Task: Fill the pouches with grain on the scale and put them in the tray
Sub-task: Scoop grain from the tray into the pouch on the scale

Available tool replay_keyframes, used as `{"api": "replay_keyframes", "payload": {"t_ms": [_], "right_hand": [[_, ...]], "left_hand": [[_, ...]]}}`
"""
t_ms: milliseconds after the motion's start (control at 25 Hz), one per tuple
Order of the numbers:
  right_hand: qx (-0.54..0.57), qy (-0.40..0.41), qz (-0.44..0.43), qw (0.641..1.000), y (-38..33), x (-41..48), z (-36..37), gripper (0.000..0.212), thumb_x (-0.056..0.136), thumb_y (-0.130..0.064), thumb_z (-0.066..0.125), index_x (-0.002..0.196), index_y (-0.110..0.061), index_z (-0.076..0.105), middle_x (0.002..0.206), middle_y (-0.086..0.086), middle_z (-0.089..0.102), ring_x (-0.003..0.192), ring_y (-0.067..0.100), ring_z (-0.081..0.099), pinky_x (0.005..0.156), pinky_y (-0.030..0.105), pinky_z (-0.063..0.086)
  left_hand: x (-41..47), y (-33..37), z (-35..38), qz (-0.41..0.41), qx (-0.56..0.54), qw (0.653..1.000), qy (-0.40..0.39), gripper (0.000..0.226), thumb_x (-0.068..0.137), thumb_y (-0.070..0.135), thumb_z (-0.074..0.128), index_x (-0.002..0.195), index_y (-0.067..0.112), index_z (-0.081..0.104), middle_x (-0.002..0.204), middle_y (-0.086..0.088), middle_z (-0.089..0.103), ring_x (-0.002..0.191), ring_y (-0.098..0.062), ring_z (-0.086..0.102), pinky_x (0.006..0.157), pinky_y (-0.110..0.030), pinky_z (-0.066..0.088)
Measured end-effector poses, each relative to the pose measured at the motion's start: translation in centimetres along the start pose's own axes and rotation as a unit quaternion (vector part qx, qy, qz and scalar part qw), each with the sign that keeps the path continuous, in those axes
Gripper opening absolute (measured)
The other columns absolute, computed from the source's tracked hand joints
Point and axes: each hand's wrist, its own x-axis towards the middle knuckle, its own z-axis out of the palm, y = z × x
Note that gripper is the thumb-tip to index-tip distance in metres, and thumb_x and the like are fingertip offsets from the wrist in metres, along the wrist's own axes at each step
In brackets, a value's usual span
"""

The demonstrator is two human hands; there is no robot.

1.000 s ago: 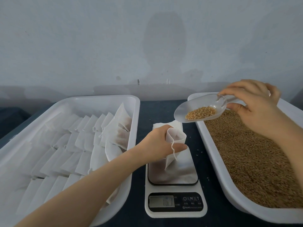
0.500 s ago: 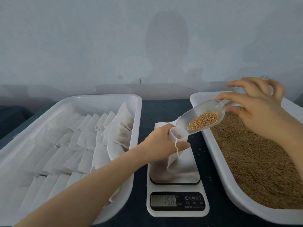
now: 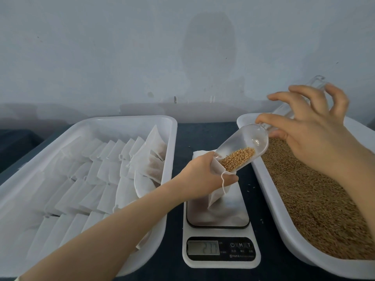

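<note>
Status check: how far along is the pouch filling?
Done: a few filled pouches lean by the right wall of the left tray. In hand: the left hand holds a pouch open on the scale while the right hand tips a scoop of grain into its mouth. Left: finishing this pouch, traying it, and the rows of flat pouches, which look empty.

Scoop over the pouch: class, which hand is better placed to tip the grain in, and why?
Right. The right hand grips the scoop, its lip at the pouch mouth; the left hand holds the pouch.
</note>
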Motion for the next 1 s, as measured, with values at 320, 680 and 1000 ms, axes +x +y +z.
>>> {"api": "replay_keyframes", "payload": {"t_ms": [320, 680, 1000], "right_hand": [[-0.036, 0.076, -0.032, 0.996, -0.7, 0.6, -0.3, 0.027, 0.082, -0.023, 0.072, 0.107, -0.028, 0.066, 0.149, 0.011, 0.034, 0.136, 0.038, 0.018, 0.104, 0.057, 0.011], [-0.072, 0.072, -0.061, 0.993, -1.1, 1.5, -0.9, 0.025, 0.081, -0.024, 0.073, 0.104, -0.028, 0.068, 0.150, 0.009, 0.034, 0.137, 0.039, 0.018, 0.105, 0.055, 0.009], [-0.081, 0.043, -0.080, 0.993, -1.0, 2.5, -1.4, 0.029, 0.073, -0.014, 0.080, 0.099, -0.023, 0.070, 0.147, 0.010, 0.037, 0.136, 0.040, 0.022, 0.104, 0.054, 0.010]], "left_hand": [[-0.1, -0.2, 0.0, 0.019, -0.011, 0.999, 0.025, 0.059, 0.075, 0.049, 0.074, 0.123, 0.029, 0.046, 0.108, 0.014, 0.058, 0.097, -0.005, 0.059, 0.085, -0.027, 0.053], [-0.1, -0.2, -0.2, 0.028, -0.025, 0.999, 0.028, 0.058, 0.071, 0.048, 0.078, 0.119, 0.031, 0.048, 0.093, 0.025, 0.052, 0.086, 0.001, 0.057, 0.065, -0.010, 0.040], [-0.1, -0.3, -0.2, 0.033, -0.026, 0.998, 0.036, 0.059, 0.071, 0.047, 0.079, 0.120, 0.027, 0.052, 0.096, 0.020, 0.058, 0.084, 0.001, 0.059, 0.060, -0.007, 0.040]]}}
